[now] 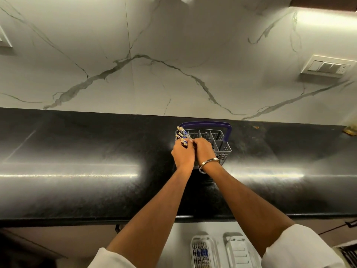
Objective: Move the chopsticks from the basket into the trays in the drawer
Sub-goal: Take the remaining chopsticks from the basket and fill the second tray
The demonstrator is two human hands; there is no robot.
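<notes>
A: Progress check, quick. Where are the chopsticks (182, 134)?

B: Bunch of them stands in the far-left cells of the grey basket (214, 139), blue-and-white tops sticking up. The basket sits on the black bench (96, 151), toward the far edge, purple handle up.

A: Hands?

B: Both at the basket's near-left corner. Left hand (183, 154) has its fingers curled round the lower part of the bunch. Right hand (202, 150), metal bangle (209, 163) on the wrist, is touching the left one, fingers bent in toward the same sticks. Looks like a pinch, but the tips are hidden, so I can't tell exactly what they hold.

A: Anything moved over already?

B: Yes, I'd say partly done. Bottom of the view, below the bench's near edge, two clear trays in the drawer. The left tray (202, 252) has patterned blue-and-white sticks lying in it lengthwise. The right tray (239, 252) shows only its ribbed bottom, no sticks I can see.

A: What's left?

B: The gripped bunch is not yet out of the basket. It has to be lifted clear and brought near to the trays. The other basket cells look empty from here, though the deep ones are hard to read, so this may be the last load
</notes>
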